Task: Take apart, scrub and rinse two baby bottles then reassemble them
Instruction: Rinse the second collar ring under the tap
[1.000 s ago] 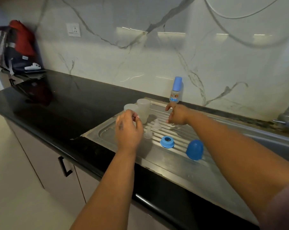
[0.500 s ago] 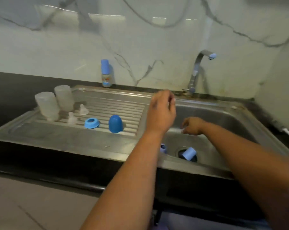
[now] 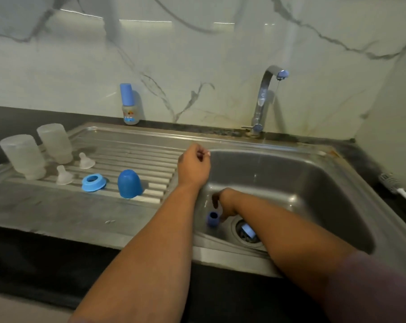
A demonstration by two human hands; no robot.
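R hand [image 3: 225,201] at blue cap [image 3: 212,219]

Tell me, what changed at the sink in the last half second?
The right hand dropped into the basin to the blue ring; whether it grips is unclear. The left hand stayed above, loosely curled. Parts on the drainboard are unmoved.
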